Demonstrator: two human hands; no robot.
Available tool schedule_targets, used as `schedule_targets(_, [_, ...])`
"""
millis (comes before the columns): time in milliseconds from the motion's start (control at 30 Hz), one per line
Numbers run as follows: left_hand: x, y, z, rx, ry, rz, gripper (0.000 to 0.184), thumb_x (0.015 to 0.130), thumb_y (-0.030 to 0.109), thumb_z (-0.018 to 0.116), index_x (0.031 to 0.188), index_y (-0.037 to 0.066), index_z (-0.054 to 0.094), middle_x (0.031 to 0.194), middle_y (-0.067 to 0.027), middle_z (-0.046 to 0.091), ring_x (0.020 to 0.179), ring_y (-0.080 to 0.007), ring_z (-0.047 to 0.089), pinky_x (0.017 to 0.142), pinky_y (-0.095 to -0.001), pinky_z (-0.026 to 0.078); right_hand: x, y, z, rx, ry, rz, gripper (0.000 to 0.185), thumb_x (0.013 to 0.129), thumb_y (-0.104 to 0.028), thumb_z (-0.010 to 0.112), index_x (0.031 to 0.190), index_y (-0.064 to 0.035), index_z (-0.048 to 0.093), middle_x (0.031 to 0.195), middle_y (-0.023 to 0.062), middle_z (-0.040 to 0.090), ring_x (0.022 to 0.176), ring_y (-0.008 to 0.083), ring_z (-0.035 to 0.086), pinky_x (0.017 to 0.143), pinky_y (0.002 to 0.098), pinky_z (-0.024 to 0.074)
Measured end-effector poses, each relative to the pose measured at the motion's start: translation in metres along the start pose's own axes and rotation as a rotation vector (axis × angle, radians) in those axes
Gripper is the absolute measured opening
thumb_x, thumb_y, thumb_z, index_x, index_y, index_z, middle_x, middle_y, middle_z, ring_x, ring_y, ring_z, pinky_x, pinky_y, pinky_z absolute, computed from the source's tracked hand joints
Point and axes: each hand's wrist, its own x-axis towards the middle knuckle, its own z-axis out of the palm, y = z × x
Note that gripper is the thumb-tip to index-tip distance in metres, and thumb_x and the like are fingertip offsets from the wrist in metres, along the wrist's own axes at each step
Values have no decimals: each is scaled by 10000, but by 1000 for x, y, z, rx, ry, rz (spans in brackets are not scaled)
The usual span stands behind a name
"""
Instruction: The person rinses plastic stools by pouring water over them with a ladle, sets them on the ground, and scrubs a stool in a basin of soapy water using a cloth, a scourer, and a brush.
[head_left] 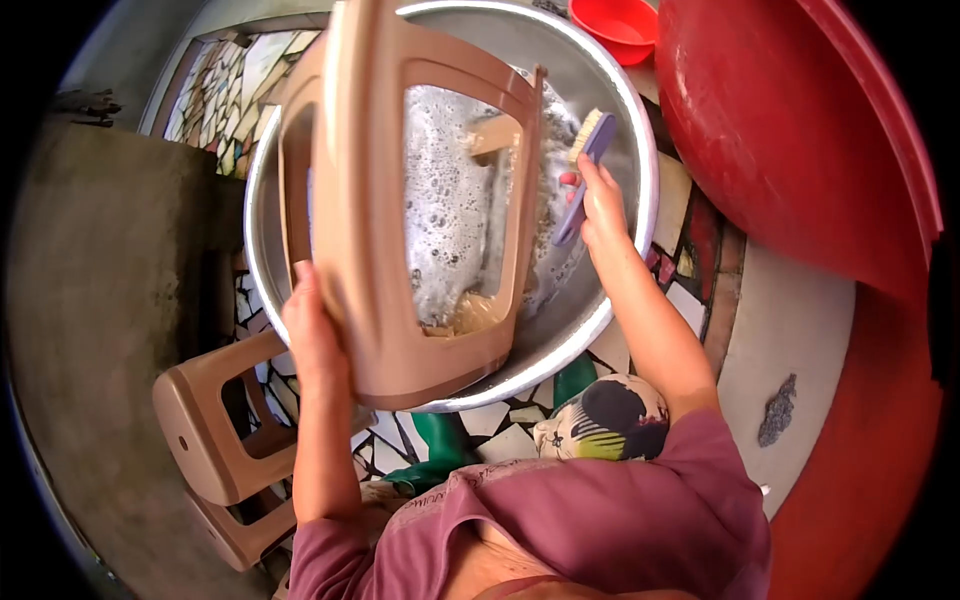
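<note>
A beige plastic stool [365, 250] is tilted up over a large metal basin [632, 150], its open side panels facing me. My left hand [313, 322] grips the stool's lower left edge, fingers partly hidden behind it. In my right hand [600, 200] is a purple scrubbing brush [571, 217] with pale bristles pointing up and left, held over the basin's right side, apart from the stool. Soapy water [440, 190] with white foam shows through the stool's openings. A beige piece [493, 137] juts from the foam.
More beige stools [205, 430] lie at the lower left. A big red tub [770, 130] leans at the right, and a small red bowl [615, 25] sits behind the basin. A grey scouring pad [777, 410] rests on a ledge. Broken-tile flooring [505, 443] surrounds the basin.
</note>
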Motion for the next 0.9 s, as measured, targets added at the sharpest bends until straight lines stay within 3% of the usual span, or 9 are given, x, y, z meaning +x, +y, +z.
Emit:
schedule_targets(67, [4, 5, -27, 9, -77, 6, 592, 1001, 506, 396, 1114, -36, 605, 994, -121, 678, 907, -185, 658, 820, -317, 516, -2, -1, 0, -21, 1, 41, 269, 940, -315, 602, 1107, -107, 574, 820, 44, 639, 610, 103, 527, 546, 257, 447])
schedule_targets(233, [-11, 10, -29, -76, -123, 28, 646, 987, 568, 362, 1182, -14, 564, 1058, -102, 655, 970, -176, 620, 875, -310, 474, -11, -13, 14, 59, -82, 75, 255, 945, -254, 578, 1144, -98, 541, 917, 54, 646, 685, 119, 571, 582, 274, 450])
schedule_targets(367, [-18, 15, -32, 7, -153, 146, 724, 956, 620, 388, 1177, -50, 552, 1043, -93, 653, 945, -159, 615, 844, -296, 474, -29, -36, 26, 57, -108, -19, 288, 931, -214, 590, 1168, -54, 558, 979, 44, 652, 795, 138, 611, 700, 300, 483])
schedule_targets(500, [-9, 17, -31, 201, -122, 362, 779, 910, 686, 416, 1050, -60, 592, 869, -51, 645, 768, -112, 609, 690, -232, 481, -25, -39, 22, 145, -52, -99, 310, 937, -194, 573, 1193, -21, 550, 1055, 68, 643, 907, 165, 616, 808, 322, 488])
schedule_targets(600, [17, 14, -42, 365, -161, 617, 594, 991, 501, 448, 976, -64, 629, 797, -10, 612, 740, -84, 545, 675, -219, 419, -16, -28, 13, 128, 0, -144, 298, 963, -193, 506, 1217, -41, 543, 1102, 75, 636, 1040, 190, 596, 890, 341, 477])
schedule_targets(667, [43, 17, -49, 431, -139, 714, 492, 1017, 397, 440, 865, -38, 614, 671, 40, 516, 635, -59, 447, 568, -223, 346, -10, -19, 4, 122, 53, 71, 289, 951, -197, 540, 1209, -68, 549, 1113, 66, 631, 1039, 200, 600, 875, 343, 494])
schedule_targets(733, [69, 21, -55, 542, -88, 766, 492, 1030, 323, 425, 663, -2, 466, 573, 27, 355, 555, -59, 301, 487, -290, 226, -2, -6, -15, 93, -81, 32, 318, 931, -217, 581, 1217, -82, 549, 1126, 69, 629, 1026, 214, 610, 873, 356, 508])
schedule_targets(800, [90, 22, -58, 645, -122, 907, 496, 1034, 300, 415, 646, -8, 442, 560, 14, 340, 542, -69, 296, 486, -300, 226, -3, -11, -19, 202, 36, 1, 290, 912, -233, 615, 1165, -99, 565, 1057, 65, 645, 1011, 220, 622, 878, 398, 519])
schedule_targets(900, [130, 10, -82, 598, -193, 889, 496, 1031, 317, 413, 670, -19, 475, 558, 5, 351, 535, -80, 315, 483, -307, 249, 3, -16, -46, 290, -121, 140, 267, 926, -281, 574, 1132, -111, 570, 1026, 62, 650, 945, 196, 626, 793, 389, 511])
